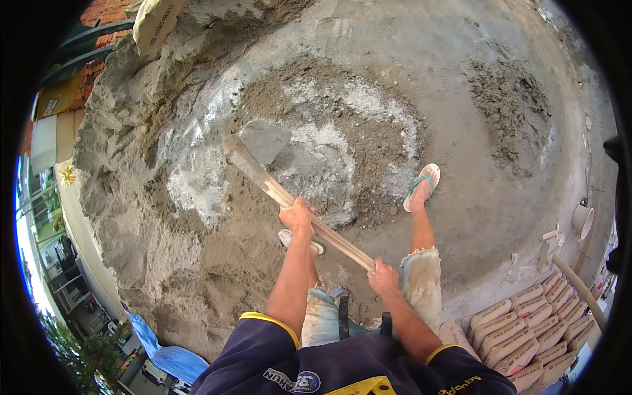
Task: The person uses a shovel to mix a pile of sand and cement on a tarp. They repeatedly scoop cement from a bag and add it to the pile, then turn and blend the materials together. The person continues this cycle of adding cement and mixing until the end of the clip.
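Fingers: clamped around the wooden shaft of a hoe (336,239) — the left hand (297,216) grips partway along, the right hand (383,276) close to the near end.
Hoe: slanting up and leftward from the right hand, its broad grey blade (265,141) over the mix; whether it touches, I cannot tell.
Mix (382,141): brown grit and pale powder in curved bands, spread in front of the feet.
Sand heap (131,197): rough and high along the left side.
Dark mound (510,112): at the right, well apart from the blade.
Sandal (432,172): right foot, green strap — just beside the mix.
Paper bags (526,329): stacked at lower right.
Blue sheet (161,349): lower left, near the sand heap.
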{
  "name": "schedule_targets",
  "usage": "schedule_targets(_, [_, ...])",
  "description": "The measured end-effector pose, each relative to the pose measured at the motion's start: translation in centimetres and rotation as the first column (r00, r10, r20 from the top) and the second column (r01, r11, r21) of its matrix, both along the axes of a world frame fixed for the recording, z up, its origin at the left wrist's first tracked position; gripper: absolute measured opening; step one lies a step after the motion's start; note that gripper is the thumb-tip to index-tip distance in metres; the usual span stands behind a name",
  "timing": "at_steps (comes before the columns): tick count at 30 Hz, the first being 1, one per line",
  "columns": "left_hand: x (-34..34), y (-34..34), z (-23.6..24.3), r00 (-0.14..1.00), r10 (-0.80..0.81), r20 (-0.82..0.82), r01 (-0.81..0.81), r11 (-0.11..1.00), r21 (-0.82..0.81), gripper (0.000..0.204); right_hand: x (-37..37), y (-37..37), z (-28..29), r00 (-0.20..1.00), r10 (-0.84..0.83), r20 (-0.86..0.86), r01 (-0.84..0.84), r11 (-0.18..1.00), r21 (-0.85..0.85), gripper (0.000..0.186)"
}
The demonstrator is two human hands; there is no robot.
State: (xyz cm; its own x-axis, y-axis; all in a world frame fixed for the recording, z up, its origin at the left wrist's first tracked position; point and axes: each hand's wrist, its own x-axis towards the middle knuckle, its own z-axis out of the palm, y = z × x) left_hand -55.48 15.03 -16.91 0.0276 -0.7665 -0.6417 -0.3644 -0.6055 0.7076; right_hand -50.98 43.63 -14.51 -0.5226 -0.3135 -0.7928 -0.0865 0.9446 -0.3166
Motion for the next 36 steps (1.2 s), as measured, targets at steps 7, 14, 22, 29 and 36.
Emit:
schedule_targets(7, [-7.8, -3.1, -9.0, 0.901, -0.235, 0.364, 0.253, 0.967, -0.002, 0.02, -6.0, -4.4, -2.8, 0.986, -0.088, 0.14, 0.081, 0.995, 0.056, 0.03])
schedule_targets(14, [-0.9, 7.7, -10.7, 0.725, -0.539, 0.429, 0.45, 0.842, 0.297, 0.024, 4.5, 3.9, 1.6, 0.962, -0.248, 0.113, 0.236, 0.966, 0.108, 0.03])
schedule_targets(22, [-6.7, 2.0, 8.1, 0.897, -0.442, 0.015, 0.429, 0.862, -0.272, 0.019, -1.2, -0.4, 3.4, 0.971, -0.238, -0.037, 0.228, 0.958, -0.174, 0.034])
schedule_targets(29, [-16.8, -0.1, -1.0, 0.852, -0.432, 0.296, 0.517, 0.784, -0.344, 0.031, -8.7, -3.7, -2.8, 0.94, -0.341, -0.009, 0.336, 0.93, -0.15, 0.028])
schedule_targets(36, [-7.3, 8.9, -15.0, 0.303, -0.809, 0.504, 0.783, 0.513, 0.353, 0.038, 2.8, -3.0, 4.4, 0.833, -0.504, 0.23, 0.513, 0.858, 0.025, 0.035])
